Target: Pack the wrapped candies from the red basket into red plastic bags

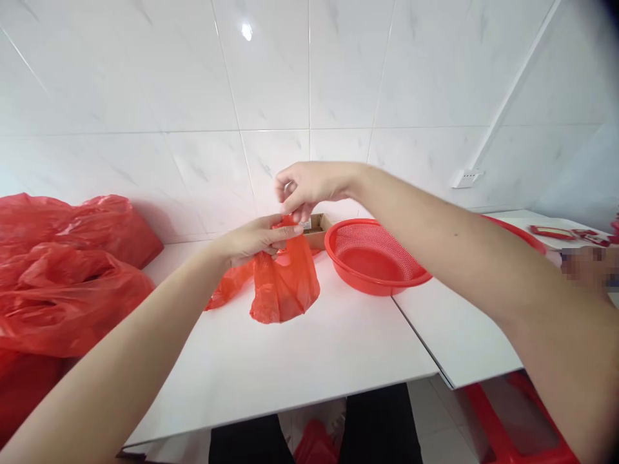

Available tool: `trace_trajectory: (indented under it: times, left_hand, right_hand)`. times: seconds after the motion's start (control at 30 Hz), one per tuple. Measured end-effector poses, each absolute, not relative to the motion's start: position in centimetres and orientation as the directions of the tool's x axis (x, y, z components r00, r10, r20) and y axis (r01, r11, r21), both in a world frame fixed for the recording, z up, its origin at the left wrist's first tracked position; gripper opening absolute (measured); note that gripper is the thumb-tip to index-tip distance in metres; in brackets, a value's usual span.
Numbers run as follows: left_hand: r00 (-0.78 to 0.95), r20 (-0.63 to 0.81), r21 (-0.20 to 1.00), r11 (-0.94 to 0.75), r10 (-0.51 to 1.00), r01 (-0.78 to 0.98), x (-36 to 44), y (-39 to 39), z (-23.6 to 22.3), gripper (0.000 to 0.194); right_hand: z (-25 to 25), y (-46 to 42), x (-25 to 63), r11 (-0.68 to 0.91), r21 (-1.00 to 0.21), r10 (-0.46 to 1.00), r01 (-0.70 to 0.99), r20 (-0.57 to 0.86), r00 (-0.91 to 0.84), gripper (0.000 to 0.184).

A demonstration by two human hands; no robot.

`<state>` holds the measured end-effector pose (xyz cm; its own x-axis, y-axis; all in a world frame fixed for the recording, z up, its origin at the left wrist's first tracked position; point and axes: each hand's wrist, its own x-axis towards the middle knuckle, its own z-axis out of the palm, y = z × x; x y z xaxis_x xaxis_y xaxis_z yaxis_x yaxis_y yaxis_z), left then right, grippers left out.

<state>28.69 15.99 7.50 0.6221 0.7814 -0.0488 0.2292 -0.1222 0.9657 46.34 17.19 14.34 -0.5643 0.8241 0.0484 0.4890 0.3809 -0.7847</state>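
Note:
A thin red plastic bag (285, 290) hangs above the white table, its lower end just over the surface. My left hand (256, 240) grips the bag's upper part between thumb and fingers. Right above it, my right hand (302, 190) pinches the bag's top end with bent fingers, slightly blurred. Whether anything is inside the bag I cannot make out. Behind my left hand, more red plastic film (231, 285) lies on the table. A cardboard box (316, 225) stands behind the hands, partly covered by them.
A red plastic basket (370, 258) stands right of the bag on the white table (309, 367). Big filled red bags (72, 270) are piled at the left. Another red basket rim (520, 233) shows behind my right arm. A red stool (522, 419) is below right; a tiled wall closes the back.

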Motion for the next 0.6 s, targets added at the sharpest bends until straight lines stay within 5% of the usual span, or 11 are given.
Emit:
trace_trajectory:
  times: [0.17,0.3,0.47,0.6]
  left_hand:
    - [0.556,-0.111,0.969,-0.034,0.823,0.244,28.3,16.8,6.2,0.035]
    - [0.552,-0.086,0.977,-0.039,0.829,0.21,27.5,17.1,5.4,0.035]
    - [0.589,0.009,0.98,-0.124,0.808,0.154,26.8,16.6,5.1,0.031]
    - [0.632,0.057,0.886,-0.331,0.773,0.324,26.7,16.3,5.3,0.012]
  right_hand:
    - [10.2,17.1,45.8,0.583,-0.751,0.773,0.309,0.395,-0.497,0.021]
    - [6.6,17.3,47.1,0.541,-0.734,0.799,0.41,0.296,-0.524,0.022]
    - [6.0,12.9,47.5,0.54,-0.765,0.8,0.35,0.338,-0.495,0.01]
    - [6.0,10.4,47.6,0.559,-0.765,0.754,0.321,0.307,-0.581,0.007]
